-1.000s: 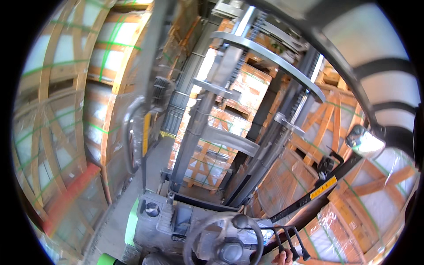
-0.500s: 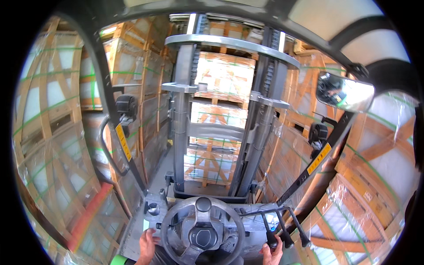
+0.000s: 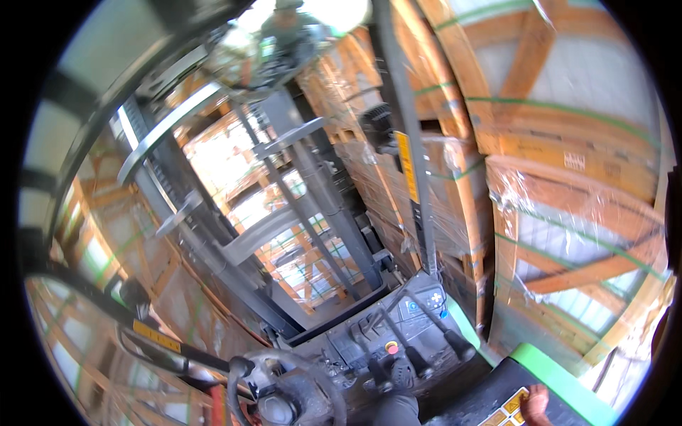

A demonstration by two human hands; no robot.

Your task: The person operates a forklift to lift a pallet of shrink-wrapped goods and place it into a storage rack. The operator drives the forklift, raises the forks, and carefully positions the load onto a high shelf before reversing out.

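My right hand (image 3: 536,406) rests on the black engine cover (image 3: 465,394) at the lower right, by a yellow warning label (image 3: 506,410). Its fingers look loosely stretched over the surface, with nothing visible in them. My left hand is out of view. The steering wheel (image 3: 337,387) with its dark knob (image 3: 241,366) is at the lower left. Between wheel and cover stand black control levers (image 3: 460,346) on a grey console, beside a red button (image 3: 391,347). Part of my knee (image 3: 395,410) shows below the levers.
Ahead rises the forklift mast (image 3: 334,224), with wrapped crates (image 3: 284,245) beyond it. Tall wooden crates (image 3: 568,177) stand close on the right, more on the left. A cab post (image 3: 419,213) and mirror (image 3: 284,42) cross the view. A green body panel (image 3: 561,387) edges the cover.
The view has swung right and tilted. My right hand has left the levers and lies on the engine cover. My left hand, earlier beside the steering wheel, has dropped out of view.
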